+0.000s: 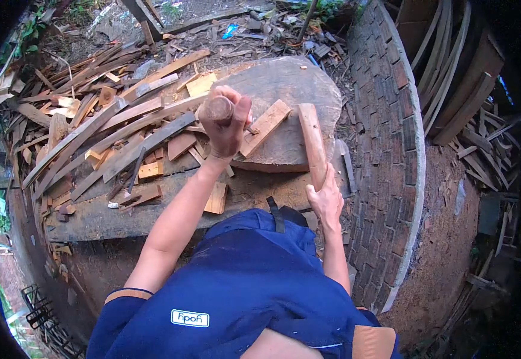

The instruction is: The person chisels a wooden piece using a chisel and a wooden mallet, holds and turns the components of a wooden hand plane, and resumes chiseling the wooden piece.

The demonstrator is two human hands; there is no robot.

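Note:
My left hand (227,128) is closed around the round wooden handle (219,108) of a tool, held upright with its end facing the camera. The tool's lower part shows only a little beside a small wooden block (265,128). That block lies slantwise on a large round wood slab (272,84). My right hand (327,197) grips the near end of a thick wooden stick (313,140), whose far end is over the slab, to the right of the block.
Long strips and offcuts (111,122) are heaped at the left on a wooden bench (99,224). A low brick wall (386,137) runs along the right side. Scrap wood (491,143) is piled beyond it.

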